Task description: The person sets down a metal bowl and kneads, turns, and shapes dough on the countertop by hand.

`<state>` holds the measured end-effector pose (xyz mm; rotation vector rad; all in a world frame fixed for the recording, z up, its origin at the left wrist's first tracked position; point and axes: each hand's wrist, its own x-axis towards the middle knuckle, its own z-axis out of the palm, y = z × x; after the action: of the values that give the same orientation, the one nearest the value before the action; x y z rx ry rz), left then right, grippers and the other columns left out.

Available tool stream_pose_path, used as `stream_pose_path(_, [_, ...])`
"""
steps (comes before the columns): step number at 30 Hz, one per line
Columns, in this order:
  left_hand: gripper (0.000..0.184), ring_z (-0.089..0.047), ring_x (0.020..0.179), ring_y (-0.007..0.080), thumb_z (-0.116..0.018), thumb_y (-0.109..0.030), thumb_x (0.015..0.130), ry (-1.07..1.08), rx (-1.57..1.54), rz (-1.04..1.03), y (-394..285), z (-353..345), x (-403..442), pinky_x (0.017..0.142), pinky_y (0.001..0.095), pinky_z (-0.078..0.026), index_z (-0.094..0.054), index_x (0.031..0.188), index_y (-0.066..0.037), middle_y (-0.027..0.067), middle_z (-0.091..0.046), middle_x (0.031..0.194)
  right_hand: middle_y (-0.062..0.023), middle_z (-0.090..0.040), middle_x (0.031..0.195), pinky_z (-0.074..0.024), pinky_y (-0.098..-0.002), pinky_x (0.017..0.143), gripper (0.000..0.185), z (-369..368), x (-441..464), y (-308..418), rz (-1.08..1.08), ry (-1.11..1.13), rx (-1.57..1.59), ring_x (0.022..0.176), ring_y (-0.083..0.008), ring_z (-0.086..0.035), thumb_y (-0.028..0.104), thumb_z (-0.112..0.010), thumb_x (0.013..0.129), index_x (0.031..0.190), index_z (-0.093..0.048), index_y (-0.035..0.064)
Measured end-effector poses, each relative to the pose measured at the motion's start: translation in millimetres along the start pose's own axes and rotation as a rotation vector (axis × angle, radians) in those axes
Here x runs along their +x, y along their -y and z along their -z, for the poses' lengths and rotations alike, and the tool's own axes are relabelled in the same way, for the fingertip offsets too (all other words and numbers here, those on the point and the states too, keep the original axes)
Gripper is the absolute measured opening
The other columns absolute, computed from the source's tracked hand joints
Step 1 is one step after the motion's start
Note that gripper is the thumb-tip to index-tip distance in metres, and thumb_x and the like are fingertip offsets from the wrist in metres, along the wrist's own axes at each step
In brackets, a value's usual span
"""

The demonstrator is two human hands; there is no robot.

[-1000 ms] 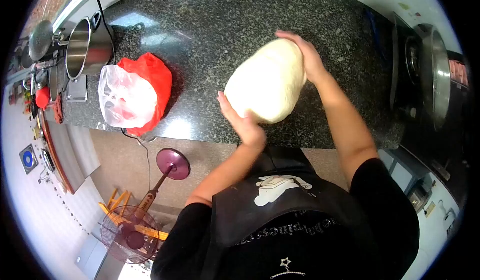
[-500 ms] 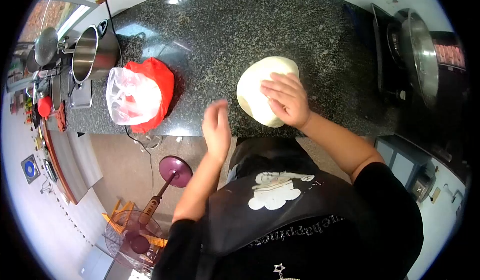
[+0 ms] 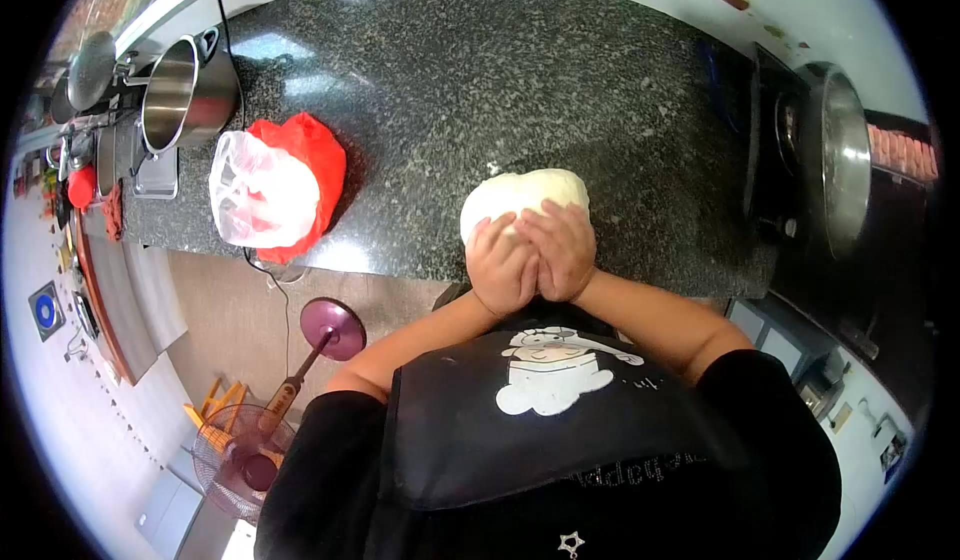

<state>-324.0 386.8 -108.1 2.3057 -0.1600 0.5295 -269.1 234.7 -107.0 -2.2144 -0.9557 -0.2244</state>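
A pale, smooth lump of dough (image 3: 525, 192) rests at the front edge of the dark speckled counter (image 3: 480, 80). My left hand (image 3: 502, 266) presses on its near left side, fingers curled over the top. Right beside it, my right hand (image 3: 562, 248) grips the near right side, its fingertips lying on the dough's upper face. The two hands touch at the thumbs, and the palms hide the dough's near edge.
To the left stands a red and clear plastic bag (image 3: 318, 175) holding something white. Behind it is a steel pot (image 3: 190, 90). A large metal pan (image 3: 840, 160) sits on the stove at right. On the floor at left is a pedestal fan (image 3: 245, 460).
My left hand has come from the air at left onto the dough. My right hand has moved nearer my body. The dough is now closer to the edge and more bunched up.
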Motion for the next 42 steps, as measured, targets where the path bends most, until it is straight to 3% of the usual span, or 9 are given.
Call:
stream_pose_path(11, [0.028,-0.062,0.097,0.0346,-0.051,-0.031,0.098,0.012,0.276,0.391,153,-66,186,0.086,0.0487,-0.047,-0.071,0.094,-0.011,0.0098,-0.071,0.095,-0.0017,-0.072,0.112,-0.0432,-0.0443,0.096,0.033,-92,192,-135,-0.321,-0.008,-0.21,0.105,-0.0274,-0.063,0.034,-0.052,0.092,0.109,-0.075,0.0178])
stream_pose_path(15, [0.049,-0.023,0.152,0.0341,-0.044,-0.033,0.101,0.002,0.461,0.656,177,-83,219,0.121,0.0593,-0.015,-0.048,0.147,-0.017,0.0158,-0.036,0.158,-0.0093,-0.06,0.141,-0.0384,-0.0497,0.11,0.048,-127,228,-173,-0.325,-0.065,-0.42,0.127,-0.0327,-0.056,0.037,-0.047,0.093,0.135,-0.064,0.0185])
stream_pose_path(19, [0.041,-0.06,0.119,0.042,-0.038,-0.033,0.101,0.652,0.309,0.308,162,-31,194,0.101,0.0532,-0.047,-0.067,0.116,-0.008,0.0249,-0.062,0.129,-0.0157,-0.07,0.113,-0.0514,-0.0494,0.092,0.037,-70,189,-137,-0.312,0.34,-0.062,0.104,-0.0322,-0.067,0.038,-0.049,0.094,0.106,-0.07,0.0094])
stream_pose_path(20, [0.042,-0.066,0.096,0.0446,-0.038,-0.033,0.1,0.391,0.128,0.431,118,-6,179,0.088,0.0519,-0.053,-0.069,0.097,-0.004,0.0265,-0.068,0.11,-0.0164,-0.072,0.102,-0.0537,-0.0486,0.086,0.037,-38,173,-99,-0.407,0.332,0.059,0.095,-0.0326,-0.069,0.038,-0.051,0.094,0.097,-0.071,0.0076])
stream_pose_path(21, [0.044,-0.066,0.1,0.0432,-0.039,-0.035,0.1,0.475,0.068,0.618,82,21,180,0.088,0.0521,-0.052,-0.069,0.095,-0.004,0.0265,-0.068,0.11,-0.0125,-0.074,0.099,-0.0547,-0.0439,0.085,0.035,-16,157,-74,-0.366,0.376,-0.03,0.092,-0.0297,-0.07,0.033,-0.052,0.098,0.116,-0.072,0.0111])
stream_pose_path(22, [0.04,-0.067,0.093,0.0422,-0.044,-0.032,0.099,0.434,-0.044,0.729,60,32,172,0.085,0.0524,-0.051,-0.068,0.091,-0.002,0.0259,-0.069,0.098,-0.0147,-0.07,0.081,-0.0524,-0.0468,0.08,0.033,16,159,-44,-0.465,0.458,-0.018,0.084,-0.0297,-0.069,0.033,-0.057,0.092,0.082,-0.071,0.0054])
stream_pose_path(24, [0.027,-0.062,0.095,0.0377,-0.058,-0.025,0.094,0.098,0.196,0.402,39,10,129,0.089,0.0491,-0.047,-0.066,0.1,0.0,0.0183,-0.066,0.096,-0.0133,-0.066,0.093,-0.0482,-0.0451,0.083,0.026,21,139,-28,-0.305,0.241,-0.17,0.09,-0.0297,-0.063,0.027,-0.06,0.091,0.107,-0.07,0.0099])
stream_pose_path(29, [0.041,-0.058,0.128,0.0333,-0.049,-0.031,0.098,0.056,0.278,0.155,26,-10,27,0.108,0.0493,-0.036,-0.063,0.125,-0.004,0.0132,-0.064,0.133,-0.017,-0.06,0.127,-0.0277,-0.0553,0.112,0.048,-22,34,-10,-0.112,0.028,-0.205,0.125,-0.0387,-0.053,0.039,-0.047,0.095,0.128,-0.059,0.0055])
stream_pose_path(42, [0.04,-0.066,0.104,0.03,-0.038,-0.039,0.099,-0.029,0.478,0.203,169,-59,196,0.104,0.0514,-0.039,-0.069,0.114,-0.019,0.0093,-0.073,0.106,-0.0073,-0.069,0.099,-0.0438,-0.0416,0.086,0.037,-98,207,-138,-0.231,-0.058,-0.399,0.091,-0.0265,-0.062,0.037,-0.041,0.099,0.104,-0.07,0.0146])
